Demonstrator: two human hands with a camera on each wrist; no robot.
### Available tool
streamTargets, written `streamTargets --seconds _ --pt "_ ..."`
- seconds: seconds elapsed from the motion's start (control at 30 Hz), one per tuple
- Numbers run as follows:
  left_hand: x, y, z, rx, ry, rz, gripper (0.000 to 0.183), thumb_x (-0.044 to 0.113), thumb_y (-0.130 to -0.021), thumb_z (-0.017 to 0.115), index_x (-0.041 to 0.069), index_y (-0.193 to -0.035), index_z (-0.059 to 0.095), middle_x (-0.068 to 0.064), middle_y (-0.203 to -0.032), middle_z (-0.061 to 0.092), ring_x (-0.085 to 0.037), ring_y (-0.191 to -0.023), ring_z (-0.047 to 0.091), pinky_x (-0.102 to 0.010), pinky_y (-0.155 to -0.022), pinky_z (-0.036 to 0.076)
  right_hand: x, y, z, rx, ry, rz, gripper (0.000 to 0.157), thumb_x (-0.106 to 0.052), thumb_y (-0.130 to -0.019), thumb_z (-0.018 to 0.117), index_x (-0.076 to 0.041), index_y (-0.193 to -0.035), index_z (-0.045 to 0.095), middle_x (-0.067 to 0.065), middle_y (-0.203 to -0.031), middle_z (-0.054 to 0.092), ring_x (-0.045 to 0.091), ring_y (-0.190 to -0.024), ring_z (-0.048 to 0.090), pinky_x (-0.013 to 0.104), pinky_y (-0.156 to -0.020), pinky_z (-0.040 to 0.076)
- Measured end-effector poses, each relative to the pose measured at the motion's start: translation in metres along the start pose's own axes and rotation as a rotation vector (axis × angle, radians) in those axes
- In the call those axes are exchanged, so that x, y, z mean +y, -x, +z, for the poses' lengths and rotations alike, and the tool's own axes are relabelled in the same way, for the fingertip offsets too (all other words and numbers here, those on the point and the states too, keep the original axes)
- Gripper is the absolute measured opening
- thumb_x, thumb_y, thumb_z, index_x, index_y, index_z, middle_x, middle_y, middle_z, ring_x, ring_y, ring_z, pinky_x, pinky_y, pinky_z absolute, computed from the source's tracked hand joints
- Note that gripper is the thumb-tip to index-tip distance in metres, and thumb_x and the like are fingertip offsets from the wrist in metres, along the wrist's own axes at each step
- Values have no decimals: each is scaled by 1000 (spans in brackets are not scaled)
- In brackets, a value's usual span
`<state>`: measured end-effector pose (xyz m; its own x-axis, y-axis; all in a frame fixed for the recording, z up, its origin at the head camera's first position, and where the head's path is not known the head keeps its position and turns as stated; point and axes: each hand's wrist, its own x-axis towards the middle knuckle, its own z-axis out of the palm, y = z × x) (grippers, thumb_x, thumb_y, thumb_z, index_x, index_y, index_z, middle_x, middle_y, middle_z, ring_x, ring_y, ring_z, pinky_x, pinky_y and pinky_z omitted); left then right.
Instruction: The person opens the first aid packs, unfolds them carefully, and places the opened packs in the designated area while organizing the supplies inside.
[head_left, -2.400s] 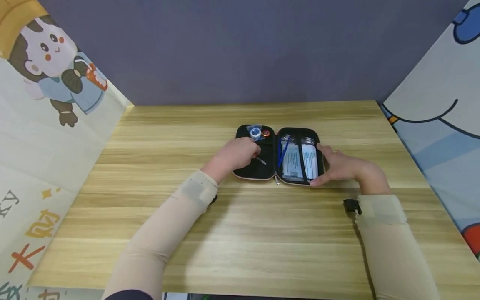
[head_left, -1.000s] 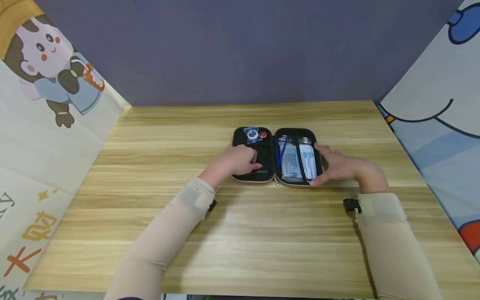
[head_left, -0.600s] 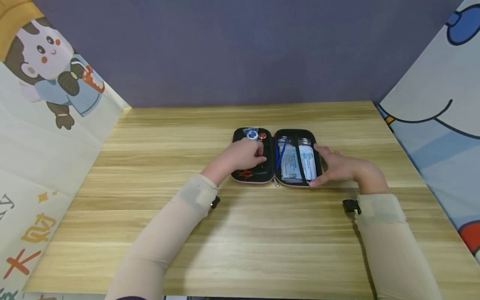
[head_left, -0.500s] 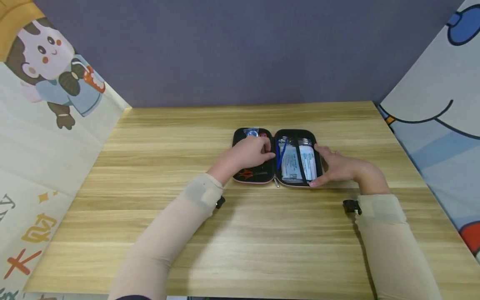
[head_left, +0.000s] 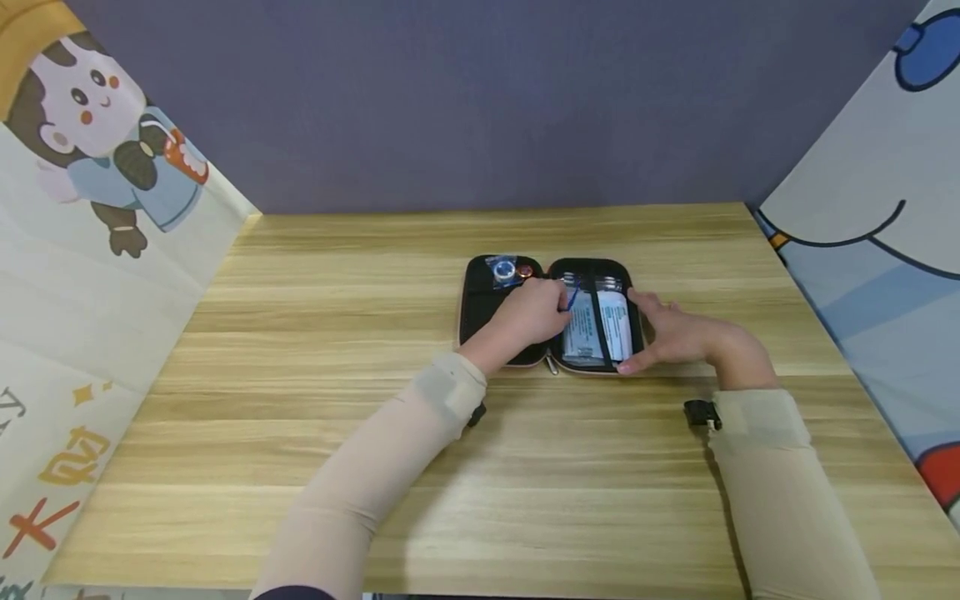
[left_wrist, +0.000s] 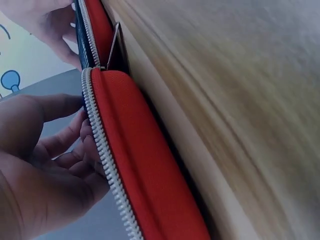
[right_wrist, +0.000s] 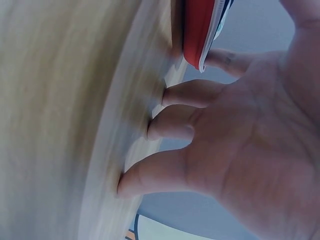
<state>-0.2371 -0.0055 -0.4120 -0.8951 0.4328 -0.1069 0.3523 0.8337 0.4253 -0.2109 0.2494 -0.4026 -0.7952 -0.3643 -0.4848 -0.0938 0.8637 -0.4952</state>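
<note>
An open zip case [head_left: 474,310], black inside and red outside, lies flat on the wooden table [head_left: 480,467]. Its left half holds a blue-white round item [head_left: 502,268] and a small red one [head_left: 526,271]. Its right half holds white packets [head_left: 613,321] under a black band. My left hand [head_left: 534,315] lies over the hinge, fingertips at a blue strip [head_left: 572,297]. In the left wrist view, the left hand [left_wrist: 45,170] has loosely curled fingers beside the red shell [left_wrist: 145,165], with nothing seen in them. My right hand [head_left: 671,333] braces the case's right edge. The right hand's fingertips [right_wrist: 155,130] press the table.
Cartoon-printed panels stand at the left [head_left: 90,208] and right [head_left: 885,208] of the table, with a purple wall [head_left: 480,100] behind. Bare wood lies in front of the case and to both its sides.
My left hand has moved right, from the case's left half to the hinge and the blue strip. The right hand and the case have stayed put.
</note>
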Motion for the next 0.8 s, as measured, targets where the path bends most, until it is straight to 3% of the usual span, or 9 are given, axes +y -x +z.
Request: streamTargets --seconds 0.13,0.2,0.37,0.5,0.6,0.67,0.8 --pt "-7 -13 9 -15 17 -32 27 30 -102 65 20 -78 58 5 -72 58 -12 -64 56 -31 -61 47 -1 1 0 9 -1 1 143 -57 -77 91 -6 -170 -5 37 -173 -5 71 -153 -3 85 -119 11" --pt "-8 -12 8 -8 51 -37 25 28 -101 65 20 -78 60 4 -75 59 -12 -64 57 -32 -61 48 -1 2 0 9 -1 1 143 -58 -77 90 -6 -170 -5 37 -173 -5 72 -152 -4 85 -119 10" --pt "-1 11 -14 70 168 -21 15 25 -103 67 15 -92 64 -1 -88 65 -14 -68 58 -31 -67 51 -3 3 0 5 -12 -4 143 -58 -78 90 -6 -170 -6 38 -172 -7 73 -151 -5 86 -119 9" --pt "-7 19 -27 106 191 -27 13 23 -103 68 15 -93 64 -1 -88 66 -14 -69 56 -30 -73 51 -3 2 0 10 -10 -4 144 -57 -77 91 -6 -170 -6 38 -172 -8 71 -152 -6 86 -119 8" --pt "-14 21 -37 111 208 -44 8 19 -103 69 13 -100 65 -2 -96 70 -15 -80 64 -31 -78 55 -2 1 1 10 -4 0 145 -58 -76 91 -7 -170 -6 38 -172 -8 71 -152 -6 86 -119 8" --pt "-21 22 -41 109 229 -55 16 17 -102 72 12 -115 63 -4 -104 73 -18 -91 68 -35 -85 57 -2 1 1 11 -1 2 145 -58 -76 91 -7 -170 -6 38 -172 -9 71 -152 -7 86 -119 7" --pt "-33 22 -46 104 257 -64 54 14 -97 78 14 -144 51 -8 -116 75 -23 -109 71 -41 -99 58 -2 1 1 7 -3 11 145 -58 -76 91 -7 -170 -7 38 -171 -9 72 -152 -7 86 -119 7"
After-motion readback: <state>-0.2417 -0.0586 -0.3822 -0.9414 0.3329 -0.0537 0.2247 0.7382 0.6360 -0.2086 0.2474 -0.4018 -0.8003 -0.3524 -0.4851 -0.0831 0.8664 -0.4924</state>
